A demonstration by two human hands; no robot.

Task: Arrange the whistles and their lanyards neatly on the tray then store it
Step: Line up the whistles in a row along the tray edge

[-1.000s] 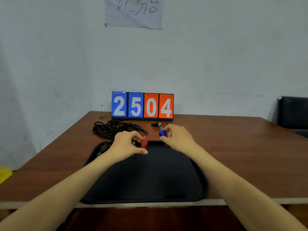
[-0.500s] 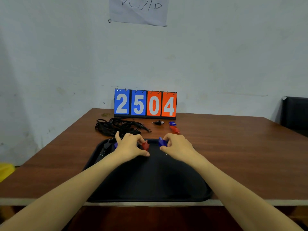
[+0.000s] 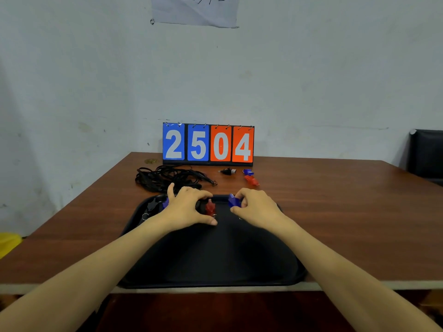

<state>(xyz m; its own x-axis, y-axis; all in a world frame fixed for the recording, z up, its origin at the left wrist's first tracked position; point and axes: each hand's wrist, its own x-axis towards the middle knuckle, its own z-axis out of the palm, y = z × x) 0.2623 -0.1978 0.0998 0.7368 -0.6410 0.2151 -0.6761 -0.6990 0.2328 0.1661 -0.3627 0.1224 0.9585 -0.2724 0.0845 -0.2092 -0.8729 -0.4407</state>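
1. Left-hand grip [image 3: 184,207] pinches a red whistle [image 3: 210,207] between thumb and curled fingers. Right-hand grip [image 3: 257,209] pinches a blue whistle [image 3: 233,201] the same way. Both whistles are held low over the tray's far end, side by side (probably to start a neat row).
2. Tabletop [image 3: 347,212]: carries everything, with the tray at its near edge.
3. Tray [image 3: 215,259] (black, shallow): its far-left corner holds a dark ringed whistle [image 3: 151,207], partly hidden behind the left hand.
4. Lanyards [image 3: 167,178]: a tangled black heap just beyond the tray, not yet sorted.
5. Loose whistles outside the tray, near the scoreboard [image 3: 208,143]: black whistle [image 3: 227,171], far blue whistle [image 3: 248,172], far red whistle [image 3: 251,180].
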